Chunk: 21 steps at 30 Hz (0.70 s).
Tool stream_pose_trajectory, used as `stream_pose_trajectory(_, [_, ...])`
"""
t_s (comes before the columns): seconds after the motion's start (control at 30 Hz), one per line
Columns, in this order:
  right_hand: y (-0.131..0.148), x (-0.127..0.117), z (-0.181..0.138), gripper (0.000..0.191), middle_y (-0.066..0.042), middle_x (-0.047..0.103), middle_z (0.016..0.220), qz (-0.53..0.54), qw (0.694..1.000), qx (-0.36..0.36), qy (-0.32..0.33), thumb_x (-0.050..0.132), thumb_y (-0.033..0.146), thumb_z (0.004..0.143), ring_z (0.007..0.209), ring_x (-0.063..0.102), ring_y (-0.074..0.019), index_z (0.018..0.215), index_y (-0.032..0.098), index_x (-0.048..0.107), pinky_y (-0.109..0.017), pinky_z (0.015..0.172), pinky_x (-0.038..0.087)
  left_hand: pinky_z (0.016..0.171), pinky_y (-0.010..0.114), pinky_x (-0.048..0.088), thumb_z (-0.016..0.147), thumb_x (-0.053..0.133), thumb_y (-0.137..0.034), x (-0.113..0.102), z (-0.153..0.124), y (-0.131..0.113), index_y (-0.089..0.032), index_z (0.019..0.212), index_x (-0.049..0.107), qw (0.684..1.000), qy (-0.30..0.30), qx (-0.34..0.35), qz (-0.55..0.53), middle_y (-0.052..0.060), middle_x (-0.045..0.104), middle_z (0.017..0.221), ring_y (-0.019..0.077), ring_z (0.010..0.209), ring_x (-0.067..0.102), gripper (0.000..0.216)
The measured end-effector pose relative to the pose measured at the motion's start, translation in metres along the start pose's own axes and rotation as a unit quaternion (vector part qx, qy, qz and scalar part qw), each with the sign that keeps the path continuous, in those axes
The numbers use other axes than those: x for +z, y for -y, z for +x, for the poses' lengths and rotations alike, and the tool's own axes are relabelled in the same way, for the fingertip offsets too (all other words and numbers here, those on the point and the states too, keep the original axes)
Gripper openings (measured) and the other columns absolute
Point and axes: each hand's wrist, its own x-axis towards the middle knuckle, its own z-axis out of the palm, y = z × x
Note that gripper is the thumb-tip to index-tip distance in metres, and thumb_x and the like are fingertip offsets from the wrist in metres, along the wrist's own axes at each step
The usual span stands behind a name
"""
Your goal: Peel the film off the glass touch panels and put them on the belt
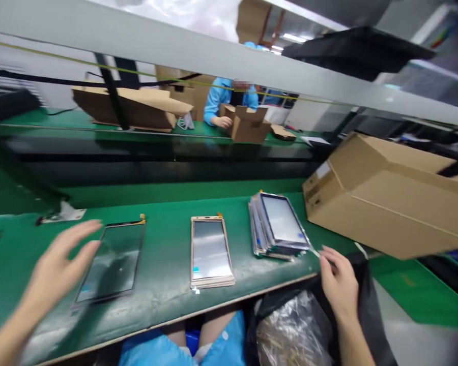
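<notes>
My left hand [63, 256] is open, thumb and fingers apart, above the left edge of a dark-framed glass touch panel [116, 262] with an orange flex tab at its top. At the right, my right hand [339, 282] is closed, its fingertips at a thin pale strip [315, 252] by the lower corner of a stack of dark-framed screen panels [284, 218]. Whether the strip joins the stack is unclear. Between the hands lies a small stack of gold-framed screen panels [212, 249], with a blue sticker at its lower left.
A large cardboard box [397, 188] stands right of the green bench [168, 300]. Below the edge hangs a black bag [370, 305] with clear plastic [297, 330] inside. A shelf beam [198, 51] crosses above. Beyond it, a person in blue [217, 99] handles a small carton [250, 124].
</notes>
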Motion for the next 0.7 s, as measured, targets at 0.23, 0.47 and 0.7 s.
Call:
stream_pose_trajectory(0.23, [-0.019, 0.052, 0.065, 0.035, -0.013, 0.065, 0.083, -0.042, 0.997, 0.042, 0.054, 0.047, 0.045, 0.082, 0.074, 0.06, -0.0214, 0.084, 0.014, 0.063, -0.039, 0.073, 0.05, 0.099, 0.042, 0.046, 0.086, 0.055, -0.034, 0.289, -0.009, -0.076, -0.024, 0.1, 0.073, 0.932, 0.341, 0.12, -0.029, 0.006, 0.071, 0.111, 0.0243, 0.106, 0.063, 0.025])
stream_pose_trajectory(0.47, [-0.018, 0.049, 0.071, 0.027, -0.01, 0.062, 0.084, -0.08, 0.992, -0.008, 0.097, 0.044, 0.033, 0.089, 0.076, 0.058, -0.0212, 0.088, 0.013, 0.063, -0.037, 0.074, 0.048, 0.107, 0.058, 0.029, 0.091, 0.055, -0.034, 0.381, -0.023, -0.069, -0.021, 0.13, 0.051, 0.92, 0.374, 0.115, 0.004, 0.011, 0.042, 0.144, 0.0305, 0.131, 0.04, 0.041])
stream_pose_trajectory(0.7, [0.043, 0.05, 0.033, 0.017, -0.007, 0.06, 0.094, -0.095, 0.96, -0.181, 0.193, 0.053, 0.036, 0.088, 0.092, 0.054, -0.0235, 0.093, 0.022, 0.06, -0.034, 0.081, 0.043, 0.113, 0.053, 0.024, 0.094, 0.047, -0.026, 0.372, -0.032, -0.056, -0.017, 0.139, 0.042, 0.911, 0.387, 0.143, 0.015, 0.015, 0.038, 0.148, 0.0281, 0.137, 0.034, 0.045])
